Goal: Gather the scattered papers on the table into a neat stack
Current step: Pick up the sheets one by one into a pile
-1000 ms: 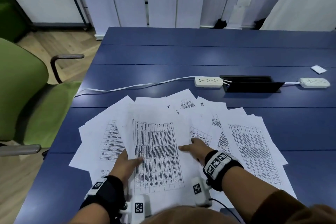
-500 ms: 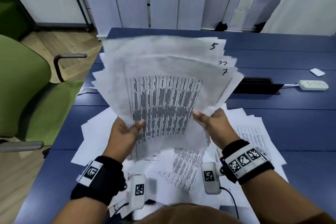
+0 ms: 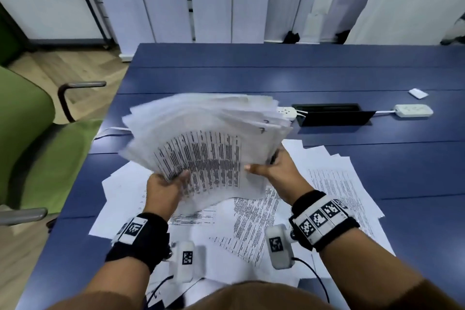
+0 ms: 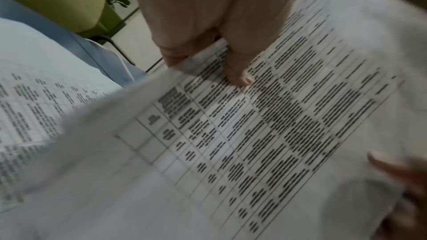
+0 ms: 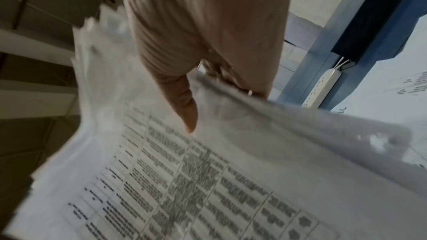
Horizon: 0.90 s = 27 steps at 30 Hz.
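A fanned bundle of printed sheets [image 3: 206, 143] hangs above the blue table [image 3: 276, 78], tilted away to the left and blurred. My left hand [image 3: 166, 184] pinches its lower left edge, thumb on the top sheet. My right hand [image 3: 271, 171] pinches its right edge, thumb on top and fingers beneath. The left wrist view has my left thumb [image 4: 240, 78] pressed on the bundle's printed table [image 4: 265, 134]. The right wrist view has my right thumb [image 5: 187, 112] on the top sheet [image 5: 184, 180]. More loose sheets [image 3: 339, 189] lie spread on the table under and around both hands.
A white power strip [image 3: 414, 110] and a black cable box [image 3: 332, 114] sit behind the papers; a second strip [image 3: 285, 112] peeks out past the bundle. A small white card [image 3: 418, 92] lies far right. A green chair [image 3: 30, 133] stands left of the table.
Both hands went from resting on the spread papers to lifting a fanned bundle. Since half a second ago the bundle has come down and tipped away to the left.
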Each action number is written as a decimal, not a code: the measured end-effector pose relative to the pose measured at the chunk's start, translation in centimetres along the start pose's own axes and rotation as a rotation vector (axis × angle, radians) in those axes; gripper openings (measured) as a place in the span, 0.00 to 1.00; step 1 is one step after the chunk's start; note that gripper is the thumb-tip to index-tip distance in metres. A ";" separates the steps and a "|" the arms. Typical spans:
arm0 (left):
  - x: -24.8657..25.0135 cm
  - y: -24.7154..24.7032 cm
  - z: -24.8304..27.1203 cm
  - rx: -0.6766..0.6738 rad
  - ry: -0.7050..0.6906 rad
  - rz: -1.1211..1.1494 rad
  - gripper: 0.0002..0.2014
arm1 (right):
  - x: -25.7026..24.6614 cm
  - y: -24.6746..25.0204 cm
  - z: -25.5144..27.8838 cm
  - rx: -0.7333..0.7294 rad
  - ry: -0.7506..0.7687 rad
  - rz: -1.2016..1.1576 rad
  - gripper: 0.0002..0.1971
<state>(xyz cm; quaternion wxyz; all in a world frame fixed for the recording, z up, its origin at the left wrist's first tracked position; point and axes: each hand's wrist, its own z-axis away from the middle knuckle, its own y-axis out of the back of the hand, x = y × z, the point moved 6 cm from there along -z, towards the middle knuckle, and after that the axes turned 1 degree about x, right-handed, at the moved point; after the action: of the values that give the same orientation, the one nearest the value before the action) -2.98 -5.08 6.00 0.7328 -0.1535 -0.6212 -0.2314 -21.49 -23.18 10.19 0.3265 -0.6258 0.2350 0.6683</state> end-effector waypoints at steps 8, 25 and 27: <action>-6.6 10.1 -2.5 0.265 0.253 -0.114 0.10 | 8.8 10.0 -0.2 0.415 -0.444 0.549 0.09; -14.5 14.3 -0.9 0.037 0.610 -0.422 0.38 | 13.7 1.2 -1.3 0.193 -0.534 0.518 0.30; -15.1 14.4 -1.1 0.030 0.603 -0.399 0.38 | 13.5 0.3 -1.2 0.214 -0.522 0.550 0.28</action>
<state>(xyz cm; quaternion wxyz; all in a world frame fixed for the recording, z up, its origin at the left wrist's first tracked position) 3.75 8.72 -8.15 0.8256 0.0563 -0.3983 -0.3956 -20.91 -22.33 -3.36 0.2474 -0.3112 0.3712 0.8392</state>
